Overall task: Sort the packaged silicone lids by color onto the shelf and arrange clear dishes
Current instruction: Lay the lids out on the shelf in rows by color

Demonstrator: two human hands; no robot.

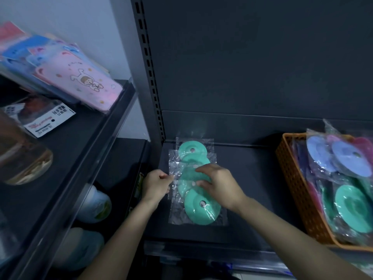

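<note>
— So, where are the green lids (186,187)?
— On the dark shelf (252,188), at its left end, in a row running from the back panel toward the front edge. Each sits in its own clear bag, and the bags overlap. The farthest packet (192,149) lies by the back panel. The nearest packet (201,208) lies flat, closest to the person.
— And the hands?
— Both are on the middle packet (187,174). The left hand (156,184) has its fingers curled and pinches the bag's clear left edge. The right hand (221,186) reaches in from the other side and grips the green disc through the plastic, fingers above and thumb below.
— Is that packet lifted off the shelf?
— I cannot tell.
— What else is there?
— An orange basket (290,174) stands on the same shelf to the right, well apart from the row. It holds more bagged lids: blue lids (321,152) on top, a pink lid (362,144) behind them, and a bagged green lid (351,203) lower down. On the neighbouring rack to the left, a stack of pink and blue packages (80,77) lies tilted, with a printed card (50,120) just below it.
</note>
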